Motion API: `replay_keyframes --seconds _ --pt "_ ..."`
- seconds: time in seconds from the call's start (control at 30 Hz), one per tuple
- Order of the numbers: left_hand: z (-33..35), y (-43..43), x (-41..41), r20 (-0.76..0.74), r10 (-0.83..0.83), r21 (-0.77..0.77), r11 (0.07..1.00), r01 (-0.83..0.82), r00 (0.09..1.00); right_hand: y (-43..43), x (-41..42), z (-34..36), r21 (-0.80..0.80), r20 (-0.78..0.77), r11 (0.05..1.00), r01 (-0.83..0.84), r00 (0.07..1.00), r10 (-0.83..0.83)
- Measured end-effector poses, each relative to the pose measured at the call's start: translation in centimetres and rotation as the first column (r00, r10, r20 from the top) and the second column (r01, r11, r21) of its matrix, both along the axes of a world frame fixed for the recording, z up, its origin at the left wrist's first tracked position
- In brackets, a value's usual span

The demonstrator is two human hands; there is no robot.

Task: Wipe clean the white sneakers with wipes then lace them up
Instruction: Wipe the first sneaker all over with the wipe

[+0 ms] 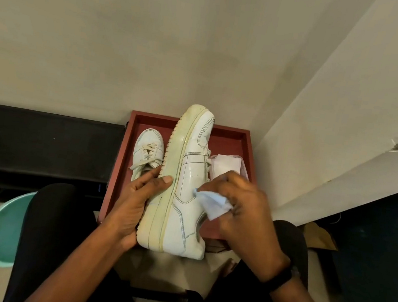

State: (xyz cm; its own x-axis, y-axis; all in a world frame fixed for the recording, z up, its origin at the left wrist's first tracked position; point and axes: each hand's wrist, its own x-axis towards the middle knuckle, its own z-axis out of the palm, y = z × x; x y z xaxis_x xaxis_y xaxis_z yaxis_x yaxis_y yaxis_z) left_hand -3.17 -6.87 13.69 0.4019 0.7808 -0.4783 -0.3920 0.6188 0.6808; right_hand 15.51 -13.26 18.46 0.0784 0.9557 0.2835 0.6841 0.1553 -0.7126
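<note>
Sneaker [183,186] on its side between hands, left hand [135,203] gripping sole, right hand [242,215] pinching wipe [213,203] on upper. Second sneaker [147,151] beyond left hand; wipe pack [228,166] beyond right, on red tray [248,152].

— What is the person wearing?
— Black legwear [52,220] is covering both knees, and a black band [282,279] is circling the right wrist.
— And the arms?
— Both forearms [73,271] are showing bare.

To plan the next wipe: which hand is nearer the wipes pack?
Right. The right hand, holding a wipe, is beside the wipes pack; the left hand is beyond the held sneaker.
</note>
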Motion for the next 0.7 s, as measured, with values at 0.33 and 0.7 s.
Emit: replay_keyframes --seconds 0.33,0.7 --pt "-0.2 0.1 0.1 -0.094 0.039 0.044 0.998 -0.035 0.995 -1.7 -0.4 0.0 -0.058 0.159 0.993 -0.101 0.981 0.109" --pt "-0.6 0.2 0.1 -0.150 0.045 0.070 0.997 -0.035 0.988 -2.6 -1.4 -0.7 -0.199 0.244 0.962 -0.188 0.941 0.235"
